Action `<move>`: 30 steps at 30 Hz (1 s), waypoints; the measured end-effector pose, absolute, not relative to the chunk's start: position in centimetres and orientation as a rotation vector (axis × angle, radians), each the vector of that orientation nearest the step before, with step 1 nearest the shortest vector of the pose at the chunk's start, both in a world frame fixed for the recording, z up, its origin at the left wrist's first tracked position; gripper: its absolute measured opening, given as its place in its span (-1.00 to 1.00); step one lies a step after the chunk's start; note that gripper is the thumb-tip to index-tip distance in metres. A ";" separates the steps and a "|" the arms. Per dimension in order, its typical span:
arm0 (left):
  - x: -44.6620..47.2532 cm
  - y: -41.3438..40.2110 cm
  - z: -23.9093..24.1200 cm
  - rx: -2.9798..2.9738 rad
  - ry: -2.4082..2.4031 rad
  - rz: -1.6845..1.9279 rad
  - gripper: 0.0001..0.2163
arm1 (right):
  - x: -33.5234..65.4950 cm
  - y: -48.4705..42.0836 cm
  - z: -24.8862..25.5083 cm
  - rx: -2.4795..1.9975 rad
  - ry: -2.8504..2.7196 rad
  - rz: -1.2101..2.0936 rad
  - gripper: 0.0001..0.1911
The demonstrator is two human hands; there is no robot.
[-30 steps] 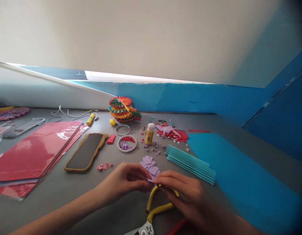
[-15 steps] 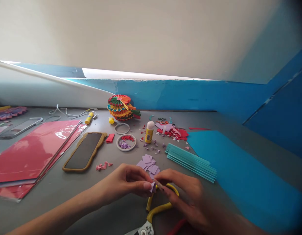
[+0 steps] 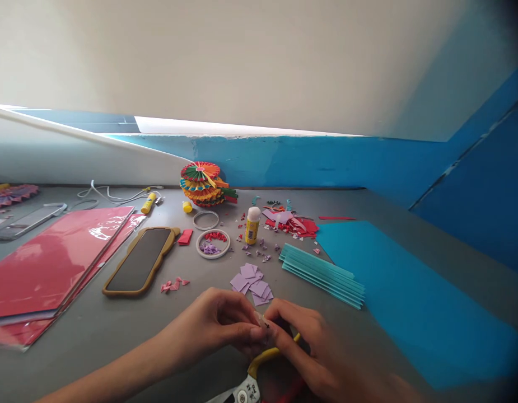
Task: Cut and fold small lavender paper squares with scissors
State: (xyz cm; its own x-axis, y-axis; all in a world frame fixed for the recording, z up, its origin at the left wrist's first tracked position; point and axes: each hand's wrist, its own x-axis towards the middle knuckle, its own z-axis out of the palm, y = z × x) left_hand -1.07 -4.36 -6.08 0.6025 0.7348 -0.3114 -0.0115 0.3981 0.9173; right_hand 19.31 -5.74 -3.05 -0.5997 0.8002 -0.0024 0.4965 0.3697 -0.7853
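Observation:
My left hand [image 3: 219, 324] and my right hand [image 3: 301, 350] meet fingertip to fingertip low in the middle of the view, both pinched on a small purple paper piece [image 3: 264, 323] that is almost hidden by the fingers. Just beyond them a loose pile of purple paper squares [image 3: 251, 280] lies on the grey table [image 3: 116, 336]. Yellow-handled scissors [image 3: 252, 375] lie under my right hand.
Teal paper strips [image 3: 321, 274] and a large blue sheet [image 3: 410, 302] lie to the right. A phone in a brown case [image 3: 139, 260], red sheets [image 3: 52, 263], a glue stick [image 3: 252, 225], a ring lid with folded bits [image 3: 213, 243], a colourful paper fan stack [image 3: 204, 184] and scraps [image 3: 290, 224] lie beyond.
Both hands have drawn nearer to me, away from the purple pile, pinching tighter on the small purple piece. The view has shifted slightly.

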 end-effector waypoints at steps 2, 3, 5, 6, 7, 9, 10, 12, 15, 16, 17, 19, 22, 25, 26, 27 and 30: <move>-1.1 -4.4 -6.0 1.062 0.820 0.529 -0.80 | 19.3 -5.7 -3.0 -1.145 -2.246 1.095 -0.79; -1.1 -4.4 -6.0 1.056 0.823 0.522 -0.80 | 19.3 -5.7 -3.0 -1.150 -2.242 1.101 -0.79; -1.2 -4.4 -6.0 1.047 0.826 0.518 -0.80 | 19.4 -5.7 -3.0 -1.151 -2.239 1.125 -0.79; -1.2 -4.4 -6.0 1.046 0.823 0.519 -0.81 | 19.4 -5.7 -3.0 -1.149 -2.236 1.140 -0.78; -1.2 -4.4 -6.0 1.047 0.820 0.522 -0.81 | 19.4 -5.8 -3.0 -1.149 -2.232 1.156 -0.78; -1.2 -4.4 -6.1 1.047 0.813 0.531 -0.82 | 19.3 -5.8 -3.1 -1.146 -2.221 1.190 -0.77; -1.2 -4.4 -6.1 1.045 0.809 0.534 -0.82 | 19.3 -5.8 -3.1 -1.144 -2.215 1.206 -0.77; -1.2 -4.4 -6.1 1.038 0.810 0.535 -0.82 | 19.3 -5.8 -3.1 -1.140 -2.207 1.230 -0.76; -1.1 -4.4 -6.2 1.019 0.828 0.526 -0.81 | 19.2 -5.8 -3.2 -1.140 -2.199 1.229 -0.76; -1.1 -4.4 -6.2 1.019 0.834 0.523 -0.80 | 19.2 -5.8 -3.2 -1.138 -2.199 1.228 -0.77; -1.1 -4.4 -6.2 1.019 0.840 0.520 -0.80 | 19.2 -5.8 -3.2 -1.138 -2.197 1.231 -0.77; -1.1 -4.3 -6.2 1.028 0.844 0.516 -0.79 | 19.2 -5.9 -3.2 -1.136 -2.191 1.249 -0.77; -1.1 -4.3 -6.2 1.036 0.849 0.508 -0.79 | 19.2 -5.9 -3.2 -1.137 -2.177 1.270 -0.76; -1.2 -4.2 -6.2 1.043 0.860 0.503 -0.79 | 19.2 -5.9 -3.2 -1.150 -2.179 1.270 -0.77; -1.2 -4.2 -6.1 1.044 0.862 0.504 -0.79 | 19.2 -5.9 -3.2 -1.154 -2.183 1.273 -0.78; -1.2 -4.2 -6.2 1.043 0.863 0.503 -0.79 | 19.2 -6.0 -3.2 -1.160 -2.182 1.269 -0.78; -1.3 -4.4 -6.4 1.040 0.849 0.498 -0.78 | 19.2 -6.0 -3.3 -1.163 -2.186 1.260 -0.77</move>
State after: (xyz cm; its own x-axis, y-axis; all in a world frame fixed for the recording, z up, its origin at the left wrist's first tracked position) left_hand -1.26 -4.36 -6.38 0.5929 0.7157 -0.3691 0.0261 0.4411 0.8971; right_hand 19.17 -6.02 -3.35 -0.5959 0.7982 -0.0881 0.4762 0.2629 -0.8391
